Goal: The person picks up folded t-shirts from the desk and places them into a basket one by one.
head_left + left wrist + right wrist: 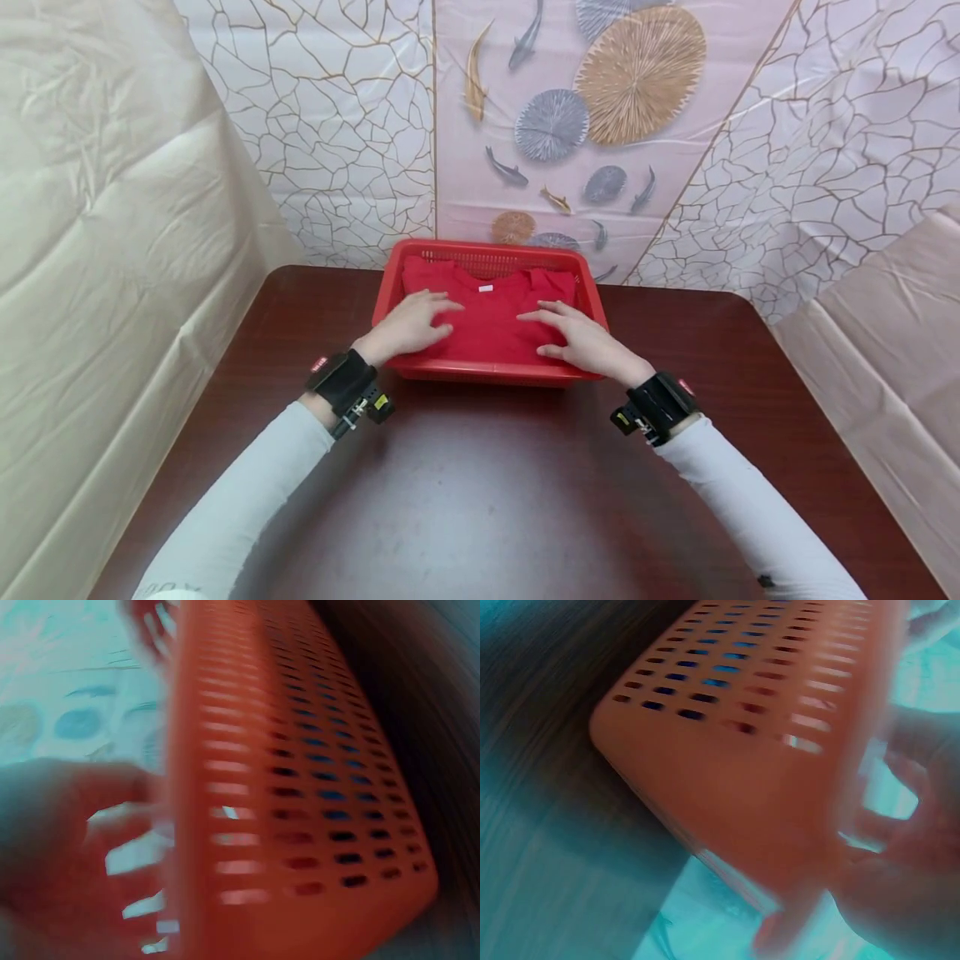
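A red plastic basket (491, 367) with slotted sides stands toward the back of the table. Inside lies a folded red shirt (487, 321) with a small white label at its collar. Over the basket's left part reaches my left hand (414, 323), its fingers extended inward. My right hand (588, 340) reaches over the right part, fingers spread toward the middle. Neither hand grips anything; whether the fingertips touch the shirt I cannot tell. Both wrist views are blurred, with the left hand (67, 832) and right hand (915, 840) beyond the basket's slotted wall.
The dark reddish-brown table (480, 483) extends in front of the basket and to both sides. Behind it hangs a patterned sheet (337, 125) with fish and round motifs. Pale cloth (112, 250) hangs at the left, and another cloth (885, 333) at the right.
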Demonstrator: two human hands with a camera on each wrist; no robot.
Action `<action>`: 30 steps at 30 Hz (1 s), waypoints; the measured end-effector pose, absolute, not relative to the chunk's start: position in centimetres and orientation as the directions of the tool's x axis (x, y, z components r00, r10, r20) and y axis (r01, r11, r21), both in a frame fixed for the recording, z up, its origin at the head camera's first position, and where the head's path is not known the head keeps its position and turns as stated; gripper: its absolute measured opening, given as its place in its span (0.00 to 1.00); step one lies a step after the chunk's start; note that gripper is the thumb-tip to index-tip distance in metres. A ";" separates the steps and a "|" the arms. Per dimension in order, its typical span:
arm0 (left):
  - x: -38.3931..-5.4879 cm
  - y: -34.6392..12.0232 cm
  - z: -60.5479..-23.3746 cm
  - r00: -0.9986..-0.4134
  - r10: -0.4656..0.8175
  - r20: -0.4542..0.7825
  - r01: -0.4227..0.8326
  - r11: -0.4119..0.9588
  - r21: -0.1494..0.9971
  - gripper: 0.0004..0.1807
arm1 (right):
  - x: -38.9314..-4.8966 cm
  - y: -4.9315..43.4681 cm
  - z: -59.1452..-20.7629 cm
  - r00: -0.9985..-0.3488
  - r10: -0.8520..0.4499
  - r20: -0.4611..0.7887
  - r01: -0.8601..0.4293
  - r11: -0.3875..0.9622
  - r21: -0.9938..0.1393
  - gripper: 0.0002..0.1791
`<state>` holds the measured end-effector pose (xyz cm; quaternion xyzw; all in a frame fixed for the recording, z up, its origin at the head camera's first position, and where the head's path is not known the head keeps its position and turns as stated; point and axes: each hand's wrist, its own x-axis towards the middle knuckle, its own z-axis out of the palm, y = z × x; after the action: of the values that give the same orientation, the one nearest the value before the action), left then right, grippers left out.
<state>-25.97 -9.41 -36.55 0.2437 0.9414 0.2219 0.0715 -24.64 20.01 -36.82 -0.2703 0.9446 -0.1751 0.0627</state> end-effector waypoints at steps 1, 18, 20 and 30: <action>-26.0 -9.2 -36.9 -0.848 0.525 -0.073 0.453 0.788 0.417 0.30 | -24.9 19.9 -37.2 -0.837 -0.544 -0.055 -0.490 0.791 -0.366 0.35; -26.0 -8.5 -38.8 -0.801 0.438 -0.407 0.289 0.880 0.377 0.39 | -25.7 19.6 -39.2 -0.794 -0.490 -0.359 -0.332 0.845 -0.419 0.35; -26.1 -8.4 -38.8 -0.800 0.452 -0.394 0.313 0.875 0.368 0.38 | -25.8 19.6 -39.3 -0.804 -0.489 -0.339 -0.334 0.843 -0.422 0.34; -24.8 -8.3 -37.5 -0.900 0.432 -0.053 0.381 0.840 0.387 0.24 | -24.3 18.8 -38.8 -0.954 -0.291 -0.069 -0.236 0.875 -0.423 0.22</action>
<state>-24.78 -8.34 -37.48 0.2125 0.9566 0.1871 0.0690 -24.31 18.83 -38.80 -0.1366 0.9659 -0.2099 0.0655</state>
